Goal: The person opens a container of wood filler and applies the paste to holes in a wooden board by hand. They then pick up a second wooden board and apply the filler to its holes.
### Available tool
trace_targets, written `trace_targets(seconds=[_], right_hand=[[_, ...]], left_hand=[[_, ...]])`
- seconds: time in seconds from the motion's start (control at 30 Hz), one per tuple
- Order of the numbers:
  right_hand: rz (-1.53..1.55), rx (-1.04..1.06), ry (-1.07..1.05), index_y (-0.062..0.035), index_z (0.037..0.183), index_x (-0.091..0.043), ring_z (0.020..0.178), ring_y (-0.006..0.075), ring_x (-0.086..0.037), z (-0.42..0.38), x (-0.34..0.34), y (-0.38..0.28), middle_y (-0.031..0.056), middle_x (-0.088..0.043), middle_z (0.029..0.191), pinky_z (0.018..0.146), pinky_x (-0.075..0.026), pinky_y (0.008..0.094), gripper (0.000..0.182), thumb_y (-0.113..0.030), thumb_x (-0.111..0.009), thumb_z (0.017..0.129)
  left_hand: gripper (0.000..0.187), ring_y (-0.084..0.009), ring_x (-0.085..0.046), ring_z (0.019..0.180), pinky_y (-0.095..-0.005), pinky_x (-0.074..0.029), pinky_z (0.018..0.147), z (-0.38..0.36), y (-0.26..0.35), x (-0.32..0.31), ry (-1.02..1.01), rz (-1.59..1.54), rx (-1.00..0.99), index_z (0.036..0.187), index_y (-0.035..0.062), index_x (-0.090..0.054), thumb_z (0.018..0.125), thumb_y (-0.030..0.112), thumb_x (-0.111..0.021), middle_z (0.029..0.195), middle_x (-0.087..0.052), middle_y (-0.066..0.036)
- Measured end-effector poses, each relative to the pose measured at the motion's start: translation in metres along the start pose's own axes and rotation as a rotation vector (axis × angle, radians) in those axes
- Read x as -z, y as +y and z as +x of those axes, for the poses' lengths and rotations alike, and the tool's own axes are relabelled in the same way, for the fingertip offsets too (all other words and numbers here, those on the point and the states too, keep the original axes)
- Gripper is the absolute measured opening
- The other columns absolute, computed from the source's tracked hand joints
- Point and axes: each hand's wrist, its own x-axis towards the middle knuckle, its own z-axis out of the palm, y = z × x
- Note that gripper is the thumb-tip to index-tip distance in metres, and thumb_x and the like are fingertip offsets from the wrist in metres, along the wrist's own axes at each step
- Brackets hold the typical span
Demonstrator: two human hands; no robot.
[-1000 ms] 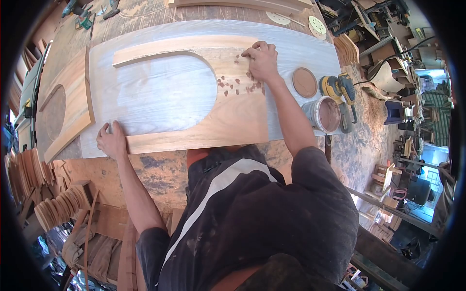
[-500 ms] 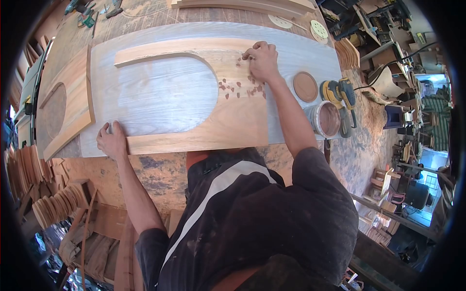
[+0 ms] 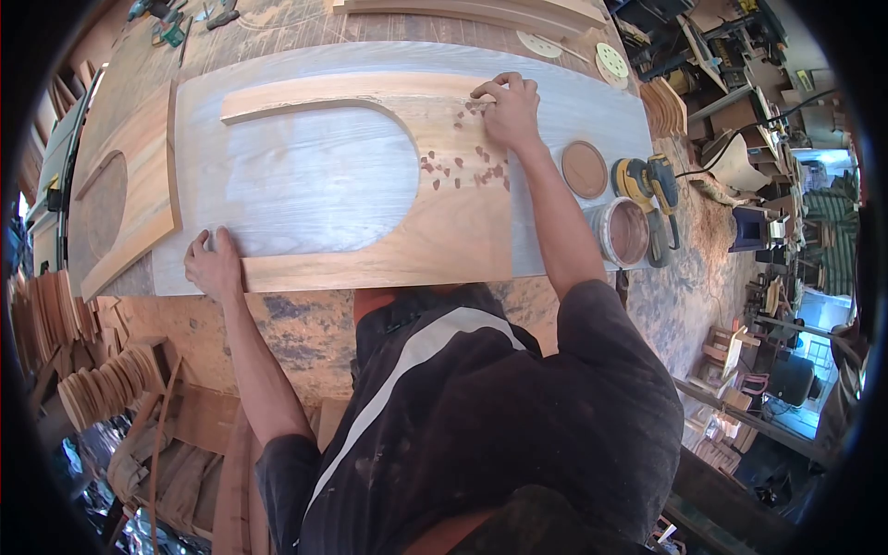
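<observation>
A pale wooden panel [image 3: 453, 227] with a large U-shaped cutout lies on a grey wood-grain board [image 3: 305, 185]. Small brown putty-like patches [image 3: 488, 176] dot its right part. My right hand [image 3: 511, 111] is over the panel's upper right corner, fingers curled and pressed down beside more brown spots; whatever they may hold is hidden. My left hand [image 3: 215, 265] rests at the left end of the panel's lower arm, thumb and fingers apart. Right of the panel stand an open tub of brown paste [image 3: 624, 233] and a round lid [image 3: 585, 169] smeared brown.
A yellow and black sander [image 3: 647, 180] sits beyond the tub. Another cutout panel [image 3: 139, 199] lies at the left. Sanding discs [image 3: 611, 61] and stacked boards [image 3: 472, 11] are along the far side, with a green drill [image 3: 169, 30] at the far left.
My right hand has shifted slightly right and up along the panel's corner, uncovering more brown spots. My left hand stays at the lower arm's end.
</observation>
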Motion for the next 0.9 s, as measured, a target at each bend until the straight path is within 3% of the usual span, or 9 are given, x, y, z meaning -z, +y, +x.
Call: trace_targets(seconds=[0.2,0.27,0.47,0.67,0.9], right_hand=[[-0.081,0.082,-0.067,-0.0237,0.103,-0.083,0.126,0.0358,-0.046,0.0,-0.008,-0.004,0.0093,-0.06,0.134,0.111,-0.035,0.0488,0.025,-0.012,-0.067,0.087],[-0.046,0.11,0.001,-0.028,0.103,-0.084,0.123,0.0332,-0.049,-0.001,-0.013,-0.005,0.0041,-0.062,0.128,0.107,-0.038,0.047,0.03,-0.01,-0.068,0.086],[-0.139,0.129,-0.099,-0.028,0.105,-0.084,0.124,0.0318,-0.048,0.0,-0.008,-0.006,0.0045,-0.06,0.13,0.108,-0.037,0.0465,0.028,-0.012,-0.068,0.088],[-0.099,0.178,0.013,-0.0275,0.103,-0.084,0.122,0.0317,-0.048,-0.002,-0.008,-0.01,0.0053,-0.06,0.128,0.108,-0.036,0.0468,0.031,-0.008,-0.066,0.087],[-0.092,0.131,-0.052,-0.0268,0.102,-0.083,0.121,0.033,-0.049,-0.003,-0.005,-0.015,0.0062,-0.06,0.127,0.107,-0.038,0.048,0.028,-0.01,-0.065,0.088]], left_hand=[[0.059,-0.0431,-0.048,0.141,-0.0524,-0.041,0.118,0.001,0.002,0.001,-0.01,0.003,0.017,0.138,0.0151,-0.072,0.093,0.054,-0.066,0.15,-0.056,-0.019],[0.059,-0.0431,-0.047,0.141,-0.0523,-0.041,0.118,0.001,0.002,0.002,-0.018,0.001,0.021,0.138,0.0149,-0.072,0.093,0.054,-0.066,0.15,-0.056,-0.019],[0.057,-0.0395,-0.046,0.141,-0.0509,-0.041,0.117,0.002,0.0,0.0,-0.015,0.007,0.017,0.135,0.0151,-0.072,0.094,0.053,-0.066,0.15,-0.055,-0.016],[0.057,-0.0393,-0.045,0.142,-0.0506,-0.04,0.118,0.001,0.002,0.001,-0.015,-0.012,0.01,0.135,0.0143,-0.072,0.093,0.052,-0.066,0.15,-0.055,-0.015],[0.056,-0.0395,-0.046,0.142,-0.0508,-0.04,0.118,0.0,0.004,0.002,-0.019,-0.013,0.017,0.135,0.0139,-0.072,0.093,0.051,-0.066,0.15,-0.055,-0.016]])
